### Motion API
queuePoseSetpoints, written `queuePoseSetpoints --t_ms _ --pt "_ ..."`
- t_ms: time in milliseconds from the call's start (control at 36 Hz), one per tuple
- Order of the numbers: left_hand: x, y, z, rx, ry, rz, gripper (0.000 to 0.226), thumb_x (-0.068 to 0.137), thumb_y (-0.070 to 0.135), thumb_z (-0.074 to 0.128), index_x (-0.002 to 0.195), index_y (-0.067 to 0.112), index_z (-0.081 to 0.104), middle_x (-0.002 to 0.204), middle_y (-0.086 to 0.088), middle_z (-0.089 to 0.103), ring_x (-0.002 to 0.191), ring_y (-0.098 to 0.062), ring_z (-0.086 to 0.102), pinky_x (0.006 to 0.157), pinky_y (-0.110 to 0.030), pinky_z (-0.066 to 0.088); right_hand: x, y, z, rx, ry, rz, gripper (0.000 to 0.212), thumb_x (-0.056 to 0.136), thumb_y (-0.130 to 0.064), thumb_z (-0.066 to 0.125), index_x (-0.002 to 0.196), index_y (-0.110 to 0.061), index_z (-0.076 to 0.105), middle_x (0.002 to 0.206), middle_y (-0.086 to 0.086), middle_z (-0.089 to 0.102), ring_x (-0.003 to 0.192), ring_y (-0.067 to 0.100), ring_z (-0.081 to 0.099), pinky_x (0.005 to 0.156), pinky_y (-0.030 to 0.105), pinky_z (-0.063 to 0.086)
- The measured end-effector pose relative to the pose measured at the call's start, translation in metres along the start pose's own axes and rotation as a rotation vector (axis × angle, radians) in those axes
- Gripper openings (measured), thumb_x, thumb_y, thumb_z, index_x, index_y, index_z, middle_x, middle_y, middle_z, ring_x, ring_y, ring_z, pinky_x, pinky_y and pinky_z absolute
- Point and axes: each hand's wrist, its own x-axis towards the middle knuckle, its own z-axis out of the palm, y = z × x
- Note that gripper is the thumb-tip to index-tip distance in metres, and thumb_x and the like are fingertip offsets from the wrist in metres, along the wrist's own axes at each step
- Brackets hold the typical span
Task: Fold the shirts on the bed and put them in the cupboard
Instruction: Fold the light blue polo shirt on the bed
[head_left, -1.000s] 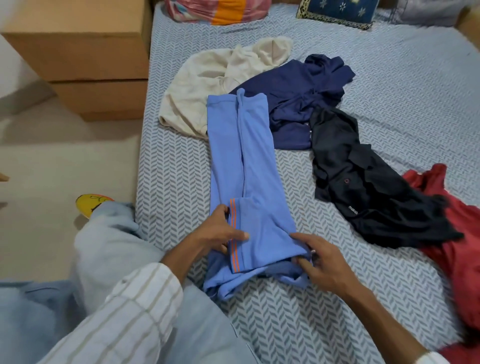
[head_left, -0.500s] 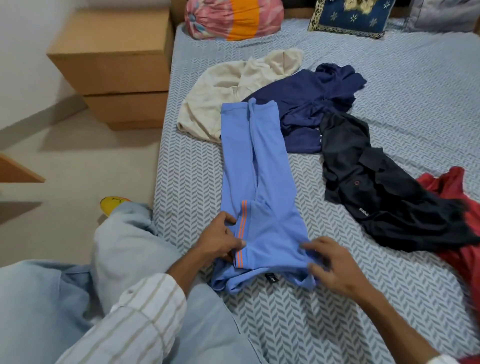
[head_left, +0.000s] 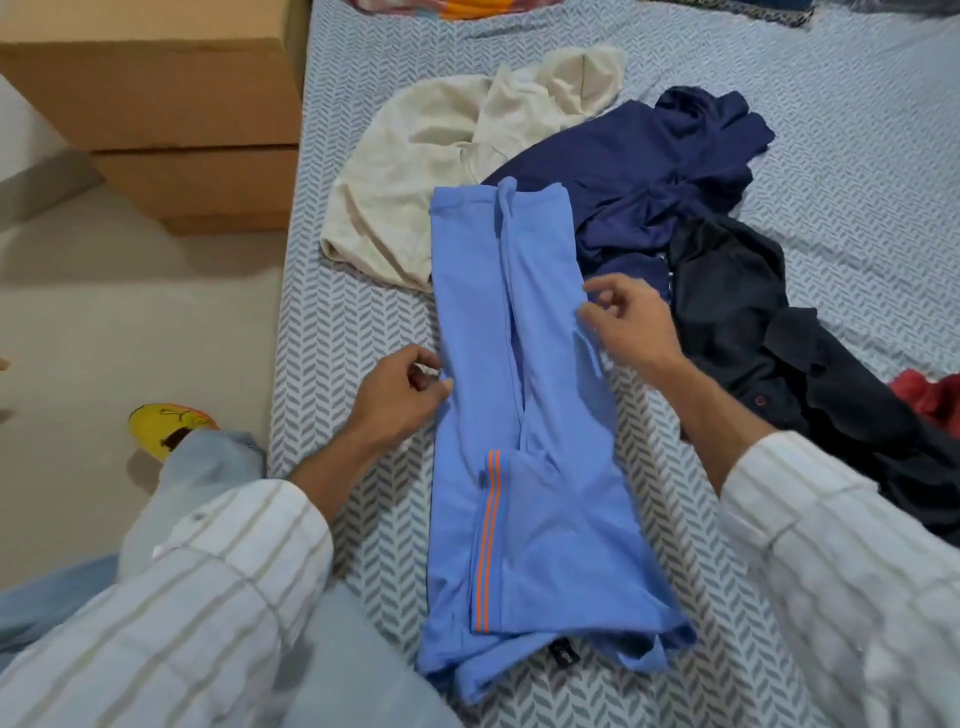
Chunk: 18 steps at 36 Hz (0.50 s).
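Between both hands (head_left: 519, 358) lies the folded blue shirt (head_left: 524, 415).

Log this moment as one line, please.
step: folding light blue shirt lengthwise on bed | left hand pinches left edge | right hand at right edge, grip unclear | unfolded: cream, navy, black shirts

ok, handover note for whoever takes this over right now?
Left hand: pinching the light blue shirt's left edge at mid-length.
Right hand: fingers curled at its right edge; grip unclear.
Done: blue shirt folded into a long strip on the bed.
Left: fold it crosswise, then fold the cream, navy, black and red shirts; none is in the cupboard yet.
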Motion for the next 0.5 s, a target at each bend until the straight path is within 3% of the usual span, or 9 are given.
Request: queuePoseSetpoints --t_ms 83,139,194,278,333,444,500 --pt "0.019 0.003 -0.001 0.063 -0.035 -0.013 0.016 0.088 0.030 0.076 0.095 0.023 0.063 0.071 0.006 0.059 0.062 -0.011 0.055 0.058 -0.028 0.043 0.047 -0.020 0.006 -0.062 -0.007 -0.071 0.027 0.092 -0.022 0.069 0.119 -0.022 0.070 0.097 0.001 0.061 0.084 0.019 0.063 0.089 0.038 0.055" --pt "0.032 0.006 -0.004 0.151 -0.046 -0.036 0.018 0.088 0.038 0.073 0.092 0.025 0.061 0.077 0.010 0.061 0.069 -0.009 0.058 0.057 -0.027 0.040 0.080 -0.030 0.011 -0.055 -0.007 -0.057 0.030 0.093 -0.025 0.070 0.123 -0.020 0.069 0.103 0.000 0.063 0.091 0.015 0.063 0.088 0.031 0.053" --pt "0.045 0.008 -0.009 0.223 -0.050 -0.061 0.020 0.089 0.043 0.070 0.087 0.026 0.061 0.077 0.010 0.064 0.072 -0.012 0.061 0.059 -0.029 0.040 0.110 -0.038 0.015 -0.015 0.000 0.026 0.036 0.092 -0.027 0.073 0.125 -0.016 0.066 0.106 -0.002 0.064 0.094 0.013 0.062 0.082 0.027 0.051" --pt "0.062 0.015 -0.016 0.212 -0.029 -0.083 0.026 0.089 0.042 0.069 0.073 0.022 0.066 0.060 0.006 0.068 0.064 -0.017 0.067 0.058 -0.029 0.046 0.148 -0.040 0.020 0.091 -0.012 0.189 0.047 0.085 -0.031 0.079 0.122 -0.011 0.059 0.107 -0.002 0.062 0.096 0.015 0.061 0.082 0.033 0.053" --pt "0.072 0.021 -0.021 0.215 0.048 -0.057 0.026 0.088 0.040 0.069 0.070 0.021 0.068 0.059 0.006 0.068 0.063 -0.014 0.068 0.058 -0.027 0.046 0.166 -0.038 0.025 0.202 -0.021 0.285 0.045 0.079 -0.032 0.084 0.112 -0.011 0.061 0.102 -0.001 0.064 0.091 0.014 0.064 0.077 0.032 0.055" --pt "0.103 0.042 -0.030 0.163 0.233 0.082 0.015 0.089 0.031 0.070 0.081 0.018 0.071 0.071 0.005 0.069 0.071 -0.013 0.066 0.067 -0.028 0.048 0.191 -0.031 0.033 0.339 -0.065 0.336 0.034 0.075 -0.027 0.087 0.090 -0.016 0.060 0.089 0.005 0.065 0.083 0.018 0.064 0.075 0.032 0.054" --pt "0.125 0.052 -0.033 0.128 0.268 0.141 0.012 0.090 0.027 0.070 0.091 0.015 0.071 0.082 0.003 0.072 0.078 -0.015 0.066 0.073 -0.028 0.050 0.199 -0.027 0.030 0.411 -0.073 0.351 0.032 0.077 -0.028 0.086 0.092 -0.019 0.059 0.093 0.005 0.068 0.085 0.019 0.066 0.088 0.038 0.058"
